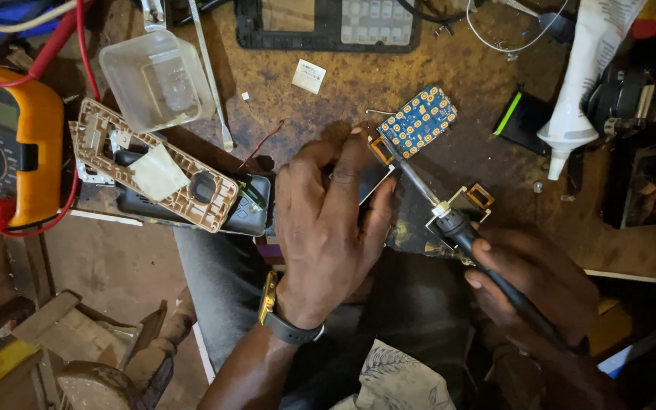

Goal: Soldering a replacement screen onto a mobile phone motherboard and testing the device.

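We see our left hand [328, 220] pressing flat on a small silvery display panel [370, 178] at table centre, fingers spread over it. A blue circuit board dotted with gold pads [417, 121] sits just beyond, at one o'clock. Our right hand [529, 277], at four o'clock, is clenched round a black-handled soldering iron [449, 220], its tip touching the panel's orange-edged connector [382, 149].

A single head-worn camera looks almost straight down, from close range, onto a scorched brown workbench [449, 68] that fills the upper half of the frame. The wearer's lap and forearms enter from the bottom edge, with the left hand [328, 220] at centre and the right hand [529, 285] at lower right. The floor shows at lower left.
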